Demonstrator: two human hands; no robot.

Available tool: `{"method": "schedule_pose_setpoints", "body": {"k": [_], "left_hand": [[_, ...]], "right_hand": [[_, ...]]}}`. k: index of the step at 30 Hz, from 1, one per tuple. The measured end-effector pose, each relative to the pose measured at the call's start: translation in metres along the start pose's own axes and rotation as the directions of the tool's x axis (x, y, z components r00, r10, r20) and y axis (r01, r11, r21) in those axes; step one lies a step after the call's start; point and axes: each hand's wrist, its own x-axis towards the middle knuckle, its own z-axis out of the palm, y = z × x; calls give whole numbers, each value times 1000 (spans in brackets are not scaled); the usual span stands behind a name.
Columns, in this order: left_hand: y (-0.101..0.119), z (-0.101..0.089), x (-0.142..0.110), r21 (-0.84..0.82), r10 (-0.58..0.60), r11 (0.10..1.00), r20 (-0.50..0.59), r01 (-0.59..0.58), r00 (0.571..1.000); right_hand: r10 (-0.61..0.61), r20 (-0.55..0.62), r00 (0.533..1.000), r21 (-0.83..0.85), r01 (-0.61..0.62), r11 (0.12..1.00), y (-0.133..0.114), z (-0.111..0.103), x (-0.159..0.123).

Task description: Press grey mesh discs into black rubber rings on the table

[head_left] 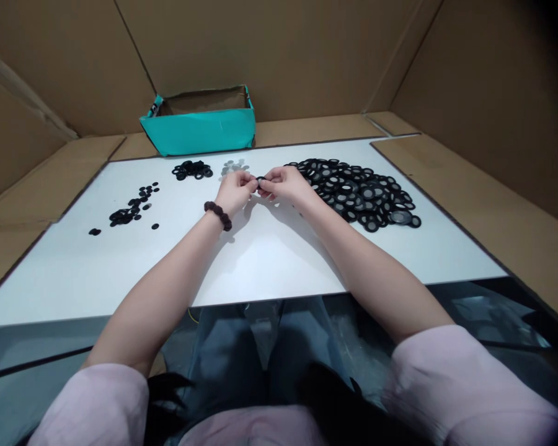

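Note:
A small black ring [261, 180] is pinched between the fingertips of both hands above the white table. My left hand [236, 191] closes on its left side, with a dark braided band [218, 215] round the wrist. My right hand [284, 183] grips the ring from the right; whether its middle is filled is too small to tell. Just right of that hand spreads a big pile of black rings [353, 189], many with pale centres. Behind my left hand lie several pale translucent discs [235, 166]. Left of those sits a small heap of black rings [191, 170].
Small solid black discs [126, 214] lie scattered on the left of the white table [270, 260]. A turquoise open box [207, 131] stands behind the table's far edge. Brown cardboard walls [297, 62] enclose the back and sides.

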Motion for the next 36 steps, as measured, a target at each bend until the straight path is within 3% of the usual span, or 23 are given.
{"method": "schedule_pose_setpoints", "body": {"k": [8, 13, 19, 23, 31, 36], "left_hand": [[-7, -1, 1, 94, 95, 992, -100, -86, 990], [-1, -3, 3, 98, 131, 988, -93, -122, 987], [3, 2, 2, -24, 89, 996, -69, -91, 994], [5, 2, -1, 43, 101, 994, -91, -97, 991], [15, 0, -9, -40, -42, 998, -67, 39, 997], [2, -2, -2, 85, 37, 996, -59, -32, 998]], "right_hand": [[-38, -3, 999, -70, 38, 997, 3, -2, 0], [78, 68, 995, 136, -86, 987, -4, -1, -3], [147, 18, 989, 306, -145, 941, -8, 3, -7], [171, 68, 983, 240, -182, 954, -8, 2, -8], [99, 8, 995, 205, -99, 974, -2, 2, -3], [39, -13, 999, 117, -37, 992, 1, 1, -3]]}}
